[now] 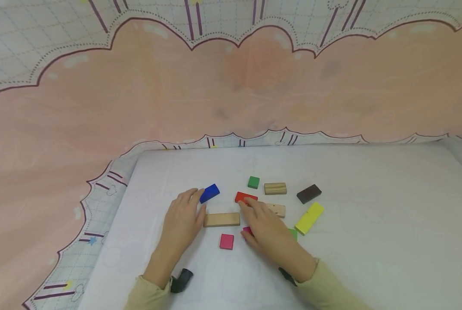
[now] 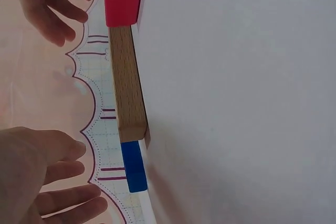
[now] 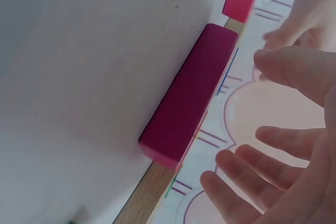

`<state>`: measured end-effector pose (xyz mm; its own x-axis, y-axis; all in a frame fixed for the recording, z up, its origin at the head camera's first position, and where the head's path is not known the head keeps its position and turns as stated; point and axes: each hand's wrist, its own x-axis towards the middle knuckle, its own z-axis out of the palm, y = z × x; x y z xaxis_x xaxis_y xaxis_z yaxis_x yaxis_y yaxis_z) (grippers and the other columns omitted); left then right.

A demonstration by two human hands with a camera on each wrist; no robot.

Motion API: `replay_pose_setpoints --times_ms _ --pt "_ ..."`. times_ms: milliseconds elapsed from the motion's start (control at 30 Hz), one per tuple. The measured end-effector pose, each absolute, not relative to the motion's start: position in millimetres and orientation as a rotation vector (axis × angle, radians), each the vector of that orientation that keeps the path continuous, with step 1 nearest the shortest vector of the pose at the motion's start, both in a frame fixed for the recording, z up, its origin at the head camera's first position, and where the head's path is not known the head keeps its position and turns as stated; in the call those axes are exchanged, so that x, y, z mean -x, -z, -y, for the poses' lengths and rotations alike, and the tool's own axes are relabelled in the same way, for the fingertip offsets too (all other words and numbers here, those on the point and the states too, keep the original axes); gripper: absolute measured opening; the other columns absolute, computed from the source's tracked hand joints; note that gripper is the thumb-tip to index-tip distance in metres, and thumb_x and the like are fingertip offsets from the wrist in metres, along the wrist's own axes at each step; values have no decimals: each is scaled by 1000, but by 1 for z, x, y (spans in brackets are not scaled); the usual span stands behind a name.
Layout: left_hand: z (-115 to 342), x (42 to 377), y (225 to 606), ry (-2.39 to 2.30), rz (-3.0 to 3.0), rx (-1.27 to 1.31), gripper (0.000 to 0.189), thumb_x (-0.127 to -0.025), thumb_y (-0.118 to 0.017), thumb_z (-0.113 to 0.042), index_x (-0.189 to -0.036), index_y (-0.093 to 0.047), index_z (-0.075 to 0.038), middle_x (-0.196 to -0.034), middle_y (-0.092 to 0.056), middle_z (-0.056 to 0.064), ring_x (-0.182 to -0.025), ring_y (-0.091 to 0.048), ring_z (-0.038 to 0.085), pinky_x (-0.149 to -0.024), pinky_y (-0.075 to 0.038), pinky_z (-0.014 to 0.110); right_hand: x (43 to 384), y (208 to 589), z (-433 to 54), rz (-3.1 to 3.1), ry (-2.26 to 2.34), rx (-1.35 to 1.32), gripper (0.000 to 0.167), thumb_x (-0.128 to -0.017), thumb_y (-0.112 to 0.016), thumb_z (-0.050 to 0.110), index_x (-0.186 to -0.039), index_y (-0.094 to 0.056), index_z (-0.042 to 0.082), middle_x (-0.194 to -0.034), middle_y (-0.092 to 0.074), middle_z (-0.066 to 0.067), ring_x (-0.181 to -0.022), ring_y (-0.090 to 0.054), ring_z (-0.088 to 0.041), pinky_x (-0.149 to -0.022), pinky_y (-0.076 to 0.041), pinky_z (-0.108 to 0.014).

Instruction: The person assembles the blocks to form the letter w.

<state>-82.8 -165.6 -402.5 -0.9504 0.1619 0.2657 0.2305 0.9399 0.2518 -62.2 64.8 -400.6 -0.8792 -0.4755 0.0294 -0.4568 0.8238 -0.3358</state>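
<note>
My left hand [image 1: 181,219] hovers over the white surface with relaxed fingers, fingertips close by the blue block [image 1: 210,193] and thumb near the long wooden block [image 1: 222,219]. In the left wrist view its fingers [image 2: 79,195] stand apart from the blue block [image 2: 134,166]. Loosely bent, my right hand [image 1: 269,234] is above the blocks, fingertips overlapping the red block [image 1: 246,197] and thumb overlapping a magenta block [image 1: 247,230]. Its fingers [image 3: 257,174] hold nothing in the right wrist view, beside the magenta block [image 3: 191,95]. Between the hands lies a pink square block [image 1: 226,242].
Beyond the right hand lie a green block [image 1: 254,182], a grooved wooden block [image 1: 275,188], a black block [image 1: 309,193] and a yellow block [image 1: 309,218]. A second wooden block [image 1: 277,210] and a light green block [image 1: 293,234] are partly hidden by that hand.
</note>
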Motion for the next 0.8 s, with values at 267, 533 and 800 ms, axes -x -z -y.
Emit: replay_pose_setpoints --times_ms 267,533,800 --pt "171 93 405 467 2845 309 40 -92 -70 -17 -128 -62 -1 -125 -64 19 -116 -61 36 -95 -52 51 67 404 -56 -2940 503 842 74 -89 -75 32 -151 -39 12 -147 -48 -8 -135 -46 -24 -109 -46 -41" --pt "172 101 408 516 2901 280 39 -94 -69 -21 -127 -63 -2 -125 -65 19 -114 -62 36 -93 -54 50 71 406 -47 -2920 529 915 69 -91 -73 30 -149 -42 8 -145 -50 -10 -130 -49 -24 -105 -49 -38" --pt "172 110 410 544 2951 237 40 -95 -68 -24 -128 -63 -2 -128 -63 19 -118 -60 37 -96 -52 51 73 405 -37 -2908 474 939 65 -92 -72 30 -147 -45 9 -142 -53 -9 -128 -51 -23 -104 -50 -36"
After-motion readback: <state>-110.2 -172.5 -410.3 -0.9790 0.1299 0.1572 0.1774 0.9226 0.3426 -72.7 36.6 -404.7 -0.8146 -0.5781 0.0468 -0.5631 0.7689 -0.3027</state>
